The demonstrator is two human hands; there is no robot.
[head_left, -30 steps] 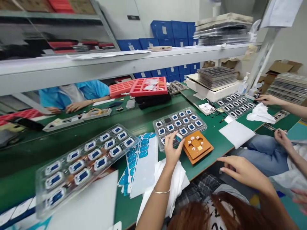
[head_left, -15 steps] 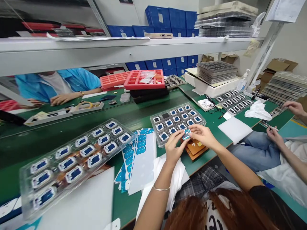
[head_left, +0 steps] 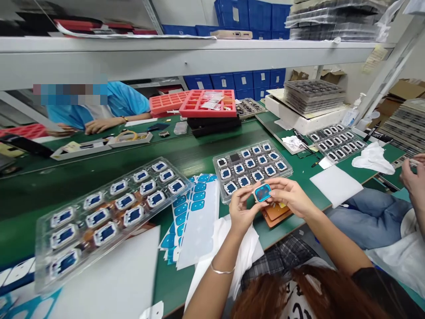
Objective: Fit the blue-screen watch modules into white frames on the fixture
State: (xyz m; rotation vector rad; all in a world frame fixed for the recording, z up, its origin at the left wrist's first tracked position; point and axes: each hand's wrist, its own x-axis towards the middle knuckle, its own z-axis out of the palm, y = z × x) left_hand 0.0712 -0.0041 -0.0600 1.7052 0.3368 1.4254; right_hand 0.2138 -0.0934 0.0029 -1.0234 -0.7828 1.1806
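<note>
A small rounded-square watch screen (head_left: 262, 193) with a bright blue rim and a dark, glossy middle is held up between both hands. My left hand (head_left: 241, 207) pinches its left edge between thumb and fingers. At its right side, the fingertips of my right hand (head_left: 289, 197) grip the edge and top. Right behind them lies a clear tray (head_left: 219, 190) holding rows of white-framed parts with blue faces. Beneath my right hand is an orange block (head_left: 276, 215), partly covered. Sheets of blue stickers (head_left: 199, 195) fan out left of my left hand, beside a white cloth (head_left: 229, 239).
A larger filled clear tray (head_left: 42, 248) lies tilted at left, beside a white foam sheet (head_left: 122, 270). Red trays (head_left: 209, 110) stand at the back under a shelf (head_left: 133, 62). At right are another filled tray (head_left: 335, 139), a foam pad (head_left: 335, 186) and a co-worker's hand (head_left: 413, 179).
The watch screen has turned so its blue-rimmed face shows more fully, and my right fingers have shifted around it. The right co-worker's hands have moved. The whole view has shifted slightly.
</note>
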